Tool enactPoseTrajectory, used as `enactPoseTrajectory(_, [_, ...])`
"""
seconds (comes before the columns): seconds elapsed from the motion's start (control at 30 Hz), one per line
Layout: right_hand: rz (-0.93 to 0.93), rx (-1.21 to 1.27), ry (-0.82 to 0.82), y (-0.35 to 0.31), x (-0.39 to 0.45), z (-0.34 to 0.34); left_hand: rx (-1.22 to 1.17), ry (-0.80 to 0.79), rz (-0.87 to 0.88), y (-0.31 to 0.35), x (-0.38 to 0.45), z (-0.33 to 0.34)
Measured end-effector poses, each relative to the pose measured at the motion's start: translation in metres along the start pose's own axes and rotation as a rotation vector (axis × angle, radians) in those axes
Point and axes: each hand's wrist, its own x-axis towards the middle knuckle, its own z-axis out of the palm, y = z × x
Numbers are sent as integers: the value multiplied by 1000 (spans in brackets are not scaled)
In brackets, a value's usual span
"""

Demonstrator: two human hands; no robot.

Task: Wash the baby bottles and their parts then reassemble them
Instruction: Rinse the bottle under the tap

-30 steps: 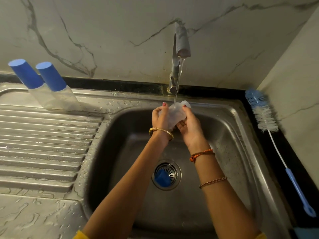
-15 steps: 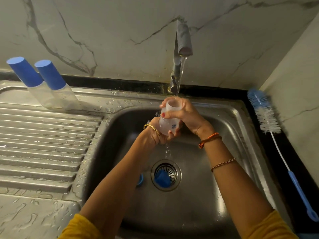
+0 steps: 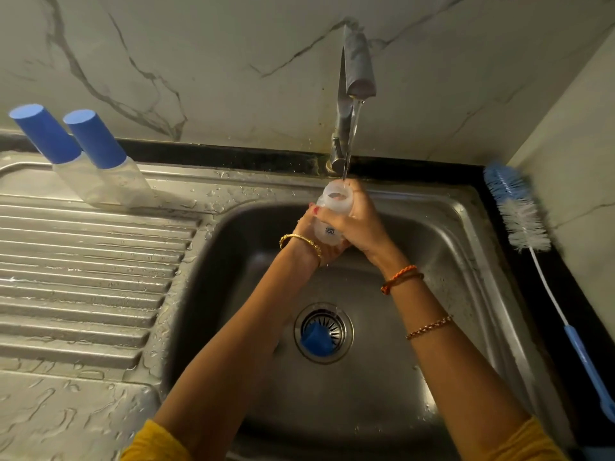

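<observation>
Both my hands are wrapped on the open bottle [image 3: 332,214], held over the sink basin [image 3: 449,247]. Right hand [image 3: 361,222] is curled around the upper body and neck, fingers closed on it. Left hand [image 3: 321,244] cups the base from below, fingers pressed against the side. Bottle is upright, mouth up, directly under the tap [image 3: 354,78]. Thin water stream [image 3: 349,144] is running straight into the mouth. A small mark shows on the clear wall between my hands.

Below, a blue cap [image 3: 316,339] is sitting on the drain strainer [image 3: 336,322], partly covering it.

Left, on the wet ribbed drainboard [image 3: 83,277], two capped bottles [image 3: 93,161] stand side by side near the back edge, blue caps on, touching or nearly so.

Right, on the black counter strip, bottle brush [image 3: 519,211] lies with bristles toward the wall, blue handle toward me, well apart from the hands.
</observation>
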Motion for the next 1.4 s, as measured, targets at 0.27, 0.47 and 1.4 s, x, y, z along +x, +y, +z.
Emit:
enactPoseTrajectory(0.27, [-209, -266, 297, -1, 5, 5, 206, 218, 58, -1, 11, -19])
enactPoseTrajectory(0.47, [-202, -280, 302, 0, 2, 3, 159, 217, 69, 2, 5, -27])
enactPoseTrajectory(1.4, [-229, -346, 417, -4, -3, 9, 200, 207, 58, 3, 10, -38])
